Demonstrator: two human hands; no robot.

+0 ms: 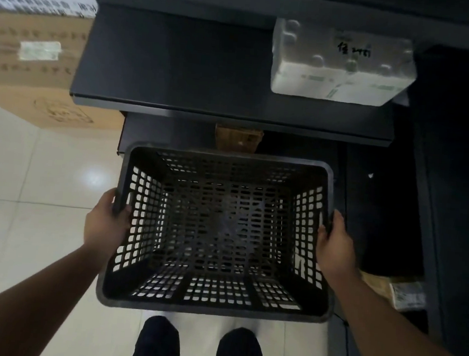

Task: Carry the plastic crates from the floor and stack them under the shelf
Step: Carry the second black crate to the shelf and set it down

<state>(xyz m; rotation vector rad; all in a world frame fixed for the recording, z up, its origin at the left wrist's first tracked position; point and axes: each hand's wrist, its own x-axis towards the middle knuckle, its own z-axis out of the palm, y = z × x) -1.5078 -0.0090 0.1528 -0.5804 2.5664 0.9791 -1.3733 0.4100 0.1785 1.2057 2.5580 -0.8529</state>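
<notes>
**One crate in my two hands**

I hold one black plastic crate [220, 233] by its long sides, in front of the dark shelf [180, 65]. My left hand [107, 223] is clamped on the left rim, my right hand [335, 243] on the right rim, fingers curled over each edge. One white foam box [342, 65] sits on the shelf; one big cardboard box [29, 74] stands at left.

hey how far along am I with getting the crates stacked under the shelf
Midway at best. One black crate is in hand: left hand and right hand each grip a side rim, holding it empty and upright in front of the shelf. No stacked crates show under the shelf from here, though that space is dark and mostly hidden. Left: lower this crate and set it under the shelf.
</notes>
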